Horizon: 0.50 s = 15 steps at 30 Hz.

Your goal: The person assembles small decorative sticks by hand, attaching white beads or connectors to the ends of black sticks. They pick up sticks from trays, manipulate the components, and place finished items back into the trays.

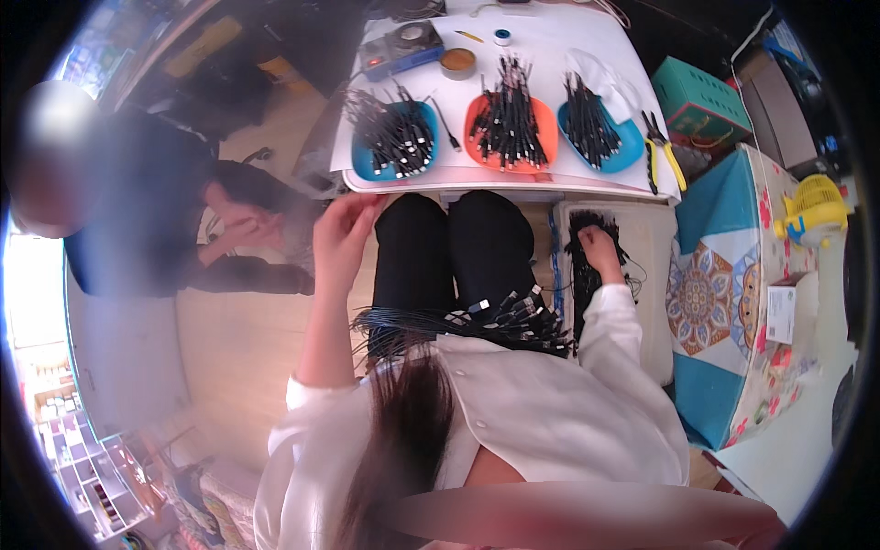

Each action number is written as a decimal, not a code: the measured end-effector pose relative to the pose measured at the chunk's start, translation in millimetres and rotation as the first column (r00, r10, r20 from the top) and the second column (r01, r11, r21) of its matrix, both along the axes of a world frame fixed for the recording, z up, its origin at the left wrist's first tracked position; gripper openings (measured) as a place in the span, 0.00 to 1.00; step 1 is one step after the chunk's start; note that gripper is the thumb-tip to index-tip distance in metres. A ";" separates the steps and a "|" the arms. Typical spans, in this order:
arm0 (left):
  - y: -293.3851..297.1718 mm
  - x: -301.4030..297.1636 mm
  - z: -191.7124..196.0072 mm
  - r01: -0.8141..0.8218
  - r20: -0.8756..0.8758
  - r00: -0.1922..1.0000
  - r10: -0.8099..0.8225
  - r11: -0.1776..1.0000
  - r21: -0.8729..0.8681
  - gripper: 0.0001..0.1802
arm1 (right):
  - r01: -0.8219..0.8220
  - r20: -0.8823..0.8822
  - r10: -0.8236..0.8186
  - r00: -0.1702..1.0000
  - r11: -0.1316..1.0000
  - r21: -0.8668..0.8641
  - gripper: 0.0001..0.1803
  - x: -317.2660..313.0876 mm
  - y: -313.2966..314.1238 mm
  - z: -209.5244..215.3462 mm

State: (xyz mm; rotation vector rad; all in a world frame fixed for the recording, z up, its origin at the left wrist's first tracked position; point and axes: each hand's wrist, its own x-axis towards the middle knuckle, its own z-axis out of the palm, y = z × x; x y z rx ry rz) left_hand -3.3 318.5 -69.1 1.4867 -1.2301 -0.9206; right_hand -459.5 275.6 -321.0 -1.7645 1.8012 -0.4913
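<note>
My left hand (pixel 345 227) is raised beside my left knee, just off the table's front edge. Its fingertips are pinched together; anything between them is too small to make out. Down to the right, my right hand (pixel 599 249) has its fingers curled into a pile of black cables (pixel 587 284) in a pale bin (pixel 646 321). A bundle of black cables with USB plugs (pixel 513 316) lies across my lap. On the table, black cables with plugs fill a left blue tray (pixel 366 166), an orange tray (pixel 546 128) and a right blue tray (pixel 628 147).
Yellow-handled pliers (pixel 665 156) lie at the white table's (pixel 458 181) right edge. A round tin (pixel 457 62) and a blue-grey device (pixel 401 50) stand at the back. Another person (pixel 147 202) sits to my left. A yellow fan (pixel 814 211) stands right, beside a patterned cloth (pixel 706 293).
</note>
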 end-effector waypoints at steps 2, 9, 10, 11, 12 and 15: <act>-42.4 15.8 -5.0 -0.038 0.281 0.959 0.043 0.999 -0.020 0.11 | -0.006 0.212 -0.015 0.977 0.996 0.094 0.13 27.4 8.0 53.0; -134.7 15.2 -20.1 -0.301 0.785 0.575 0.230 0.952 -0.059 0.15 | -0.119 0.439 0.097 0.893 0.993 0.023 0.10 119.9 32.8 198.0; -137.5 12.9 -19.8 -0.322 0.779 0.578 0.243 0.945 -0.056 0.15 | -0.128 0.446 0.117 0.887 0.992 -0.006 0.10 127.7 31.3 209.2; -137.9 10.7 -19.4 -0.344 0.776 0.577 0.255 0.937 -0.052 0.15 | -0.146 0.420 0.142 0.896 0.989 -0.024 0.11 134.2 29.2 218.1; -136.6 9.0 -18.9 -0.358 0.772 0.584 0.251 0.933 -0.033 0.14 | -0.191 0.377 0.200 0.904 0.980 -0.061 0.11 139.9 26.1 224.6; -131.9 9.2 -16.9 -0.372 0.733 0.630 0.257 0.928 -0.006 0.13 | -0.272 0.326 0.284 0.902 0.959 -0.084 0.12 150.6 18.2 234.4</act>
